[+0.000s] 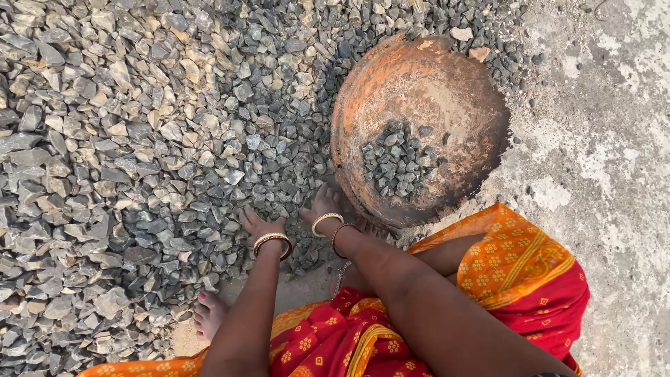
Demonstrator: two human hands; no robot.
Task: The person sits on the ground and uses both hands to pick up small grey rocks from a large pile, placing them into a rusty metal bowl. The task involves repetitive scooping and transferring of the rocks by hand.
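Both hands [289,216] flat in gravel [139,139]; pan [419,126] upright, mouth up.

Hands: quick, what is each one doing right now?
Left hand: open, fingers spread on the gravel, holding nothing.
Right hand: open on the gravel beside the pan, holding nothing visible.

left hand [259,225] fingertips: buried in grey crushed-stone pile [139,139]
right hand [322,206] palm: hidden, faces down
pile extent: cut by top, left edges
bare foot [208,314] heel: under red-orange patterned cloth [516,272]
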